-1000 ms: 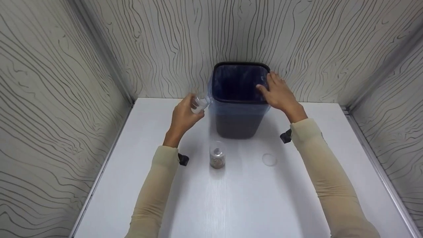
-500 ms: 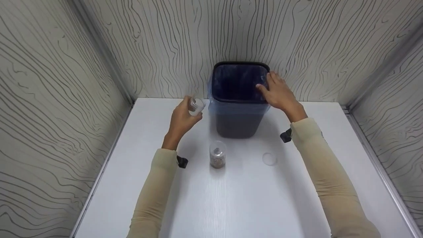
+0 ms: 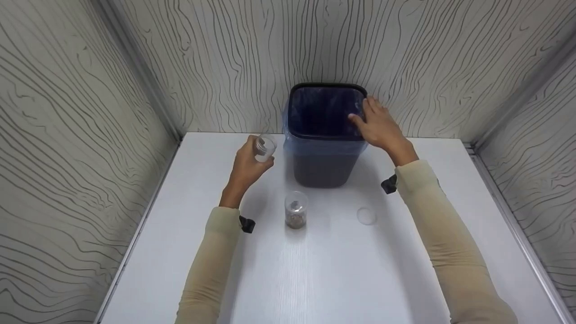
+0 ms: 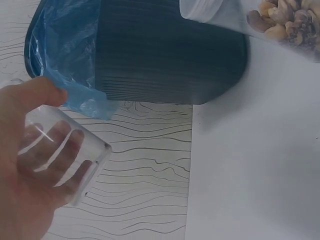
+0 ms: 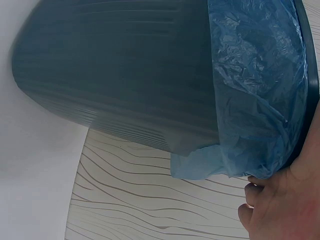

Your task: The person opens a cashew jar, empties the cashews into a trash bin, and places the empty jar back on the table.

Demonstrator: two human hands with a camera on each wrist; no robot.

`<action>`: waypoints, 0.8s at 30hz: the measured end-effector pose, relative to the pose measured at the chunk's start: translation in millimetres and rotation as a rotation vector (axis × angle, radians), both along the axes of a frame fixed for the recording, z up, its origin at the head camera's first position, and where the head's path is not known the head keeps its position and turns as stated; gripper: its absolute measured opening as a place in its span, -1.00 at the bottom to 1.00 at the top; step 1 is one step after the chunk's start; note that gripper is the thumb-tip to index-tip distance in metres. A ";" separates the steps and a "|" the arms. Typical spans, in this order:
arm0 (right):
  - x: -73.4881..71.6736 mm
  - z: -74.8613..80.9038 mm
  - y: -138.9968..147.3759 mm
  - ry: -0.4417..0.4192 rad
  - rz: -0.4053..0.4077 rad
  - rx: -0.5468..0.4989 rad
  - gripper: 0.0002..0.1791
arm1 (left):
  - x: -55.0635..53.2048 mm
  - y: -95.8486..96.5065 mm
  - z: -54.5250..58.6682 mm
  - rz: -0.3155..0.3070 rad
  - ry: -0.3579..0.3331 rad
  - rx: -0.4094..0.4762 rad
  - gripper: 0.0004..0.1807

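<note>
My left hand (image 3: pixel 247 164) holds a clear plastic jar (image 3: pixel 265 146), tilted, just left of the trash can (image 3: pixel 325 166). In the left wrist view this jar (image 4: pixel 65 145) is see-through, with the fingers visible behind its wall and nothing in it. At the can's right side, my right hand (image 3: pixel 382 126) grips the rim, thumb inside and fingers outside over the blue liner bag (image 5: pixel 255 90). A second clear jar (image 3: pixel 296 210) stands upright on the table in front of the can. Brown, shell-like pieces (image 4: pixel 287 20) lie in its bottom.
A thin clear ring or lid (image 3: pixel 366 216) lies flat on the white table (image 3: pixel 333 270), right of the standing jar. Patterned wall panels (image 3: pixel 225 67) enclose the back and sides. The can stands close to the back panel.
My left hand has drawn back slightly from the can and turned the jar so its mouth faces upward more. My right hand, the can and the standing jar stay put.
</note>
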State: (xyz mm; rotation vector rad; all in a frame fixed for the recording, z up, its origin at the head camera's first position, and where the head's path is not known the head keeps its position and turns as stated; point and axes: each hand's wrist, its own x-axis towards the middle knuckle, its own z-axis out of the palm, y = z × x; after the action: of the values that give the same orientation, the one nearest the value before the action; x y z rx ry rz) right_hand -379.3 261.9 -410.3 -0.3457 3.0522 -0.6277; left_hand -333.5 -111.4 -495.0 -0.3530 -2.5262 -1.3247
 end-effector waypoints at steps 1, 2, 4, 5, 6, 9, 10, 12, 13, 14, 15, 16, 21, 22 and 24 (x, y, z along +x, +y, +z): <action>-0.1 0.1 -0.1 -0.003 0.000 0.000 -0.01 | 0.4 -0.7 -0.8 -0.002 -0.001 0.004 -0.41; -0.2 0.3 -0.2 -0.007 0.000 -0.002 0.00 | 0.7 -1.4 -1.9 -0.006 -0.002 0.009 -0.41; 0.0 0.6 -0.6 -0.011 -0.002 -0.004 0.01 | 1.4 -2.8 -4.5 -0.017 0.000 0.021 -0.42; 0.0 0.6 -0.5 -0.012 -0.002 -0.003 0.01 | 1.8 -3.3 -5.7 -0.022 0.000 0.026 -0.41; 0.2 0.6 -0.5 -0.014 -0.003 -0.003 0.02 | 2.0 -3.7 -7.4 -0.026 0.003 0.033 -0.42; 0.9 0.5 -0.2 -0.007 -0.006 0.002 0.01 | 3.1 -4.1 -12.9 -0.036 0.011 0.051 -0.42; 0.8 0.3 -0.1 -0.006 -0.006 0.003 0.01 | 3.4 -4.2 -14.6 -0.038 0.014 0.057 -0.42; 0.8 0.0 0.3 -0.003 -0.007 0.003 0.01 | 4.4 -4.3 -17.6 -0.037 0.015 0.065 -0.42; 0.8 0.0 0.2 -0.001 -0.007 0.003 0.00 | 5.0 -4.4 -19.1 -0.038 0.015 0.070 -0.42; 0.8 -0.1 0.3 0.000 -0.007 0.002 0.00 | 5.6 -4.4 -20.5 -0.038 0.015 0.074 -0.42; 0.9 -0.1 0.3 -0.001 -0.007 0.001 0.00 | 6.2 -4.5 -21.9 -0.037 0.013 0.077 -0.42; 1.0 -0.1 0.3 -0.003 -0.008 0.000 0.00 | 6.9 -4.7 -23.1 -0.034 0.010 0.080 -0.41; 0.8 0.3 0.2 -0.002 -0.005 -0.011 -0.01 | 10.0 -6.0 -28.8 -0.027 -0.015 0.094 -0.38; 0.7 0.3 0.2 -0.001 -0.004 -0.012 -0.01 | 10.6 -6.3 -29.7 -0.026 -0.020 0.098 -0.37; 0.6 0.2 0.3 0.002 -0.004 -0.013 -0.01 | 11.5 -7.0 -31.4 -0.021 -0.029 0.099 -0.34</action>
State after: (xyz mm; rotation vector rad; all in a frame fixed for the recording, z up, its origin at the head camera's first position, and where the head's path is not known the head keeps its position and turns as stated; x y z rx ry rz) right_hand -378.7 262.2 -410.1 -0.3410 3.0522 -0.6485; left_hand -322.0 -118.4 -526.4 -0.3434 -2.4751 -1.4665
